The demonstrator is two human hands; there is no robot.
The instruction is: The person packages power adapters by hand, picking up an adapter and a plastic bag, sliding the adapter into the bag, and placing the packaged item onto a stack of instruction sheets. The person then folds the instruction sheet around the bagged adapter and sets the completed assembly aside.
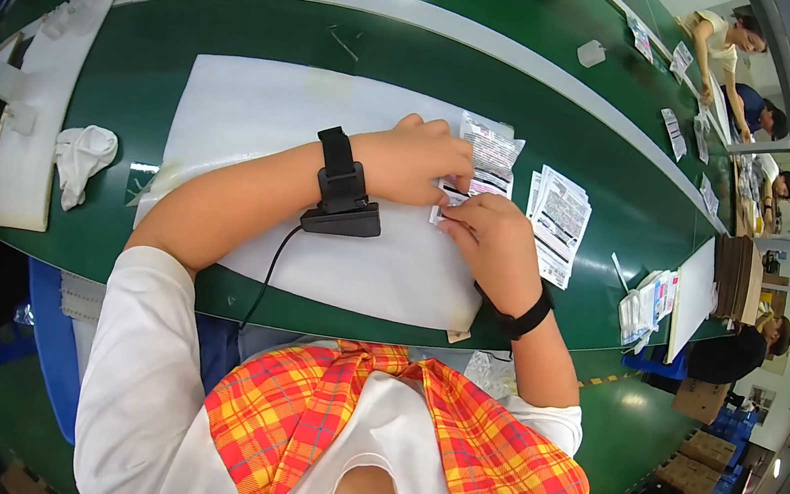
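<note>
A printed foil-like packet (491, 151) lies over the right far part of a white foam mat (252, 116). My left hand (417, 161) is closed at its left edge, fingers curled down on it. At the packet's near end, my right hand (497, 241) pinches the edge between thumb and fingers. The fingertips of both hands almost meet there and hide part of that end. To the right of the packet rests a stack of printed white sheets (560, 225), apart from both hands. My left wrist wears a black strapped device with a cable (345, 210).
A crumpled white cloth (84, 161) lies left of the mat on the green table (141, 40). At right are a pile of packets (647, 308) and a white board (693, 297). A pale rail (349, 0) separates the table from a green belt carrying packets. Other people work on both sides.
</note>
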